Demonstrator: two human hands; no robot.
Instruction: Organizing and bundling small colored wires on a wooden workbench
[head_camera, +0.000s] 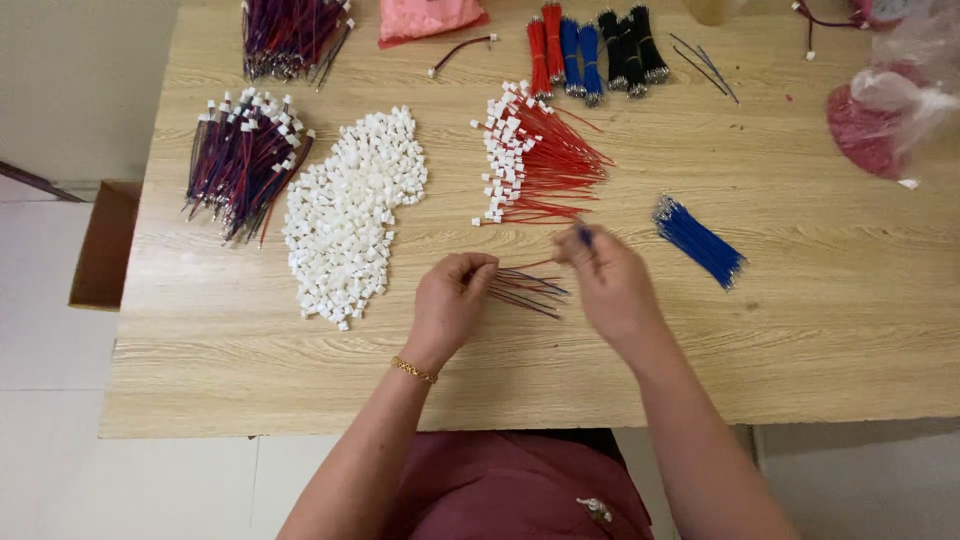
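Hands meet over the middle of the pale wood-grain table (800, 330). Your left hand (452, 300) is curled shut on a small fan of thin red and dark wires (528, 288), which splay out to the right, low over the tabletop. Your right hand (608, 285) sits just beside their free ends, thumb and forefinger pinched on a single short blue wire (585, 236) that pokes up above the knuckles. A gold chain bracelet (414, 370) circles your left wrist.

Left of your left hand lies a long heap of small white plastic connector housings (350, 215). Beyond it sits a bundle of dark red-and-blue wires with white plugs fitted (243, 160). Above your hands lies a spread of red wires with white plugs (535, 160). Loose blue wires with metal tips (698, 240) lie right of your right hand, apart from it. Banded bundles of red, blue and black wire (590, 50) line the far edge.
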